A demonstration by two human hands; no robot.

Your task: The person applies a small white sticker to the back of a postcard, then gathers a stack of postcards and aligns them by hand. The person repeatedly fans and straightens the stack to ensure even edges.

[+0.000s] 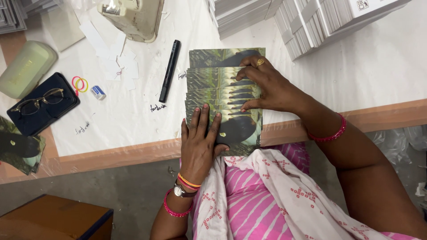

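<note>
Setting is reading as a small print-finishing or packing workshop. A desk (133,129) under a taped plastic sheet is carrying banded stacks of grey card (311,22), loose white paper tags (116,62) and a black marker (170,70). A fanned row of identical green printed cards (224,89) is lying at the desk edge, above a bare concrete floor (129,191).

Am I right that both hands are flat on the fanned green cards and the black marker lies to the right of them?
Not quite. In the head view the black marker lies to the left of the fanned green cards, not the right. The left hand and right hand do rest on them.
</note>
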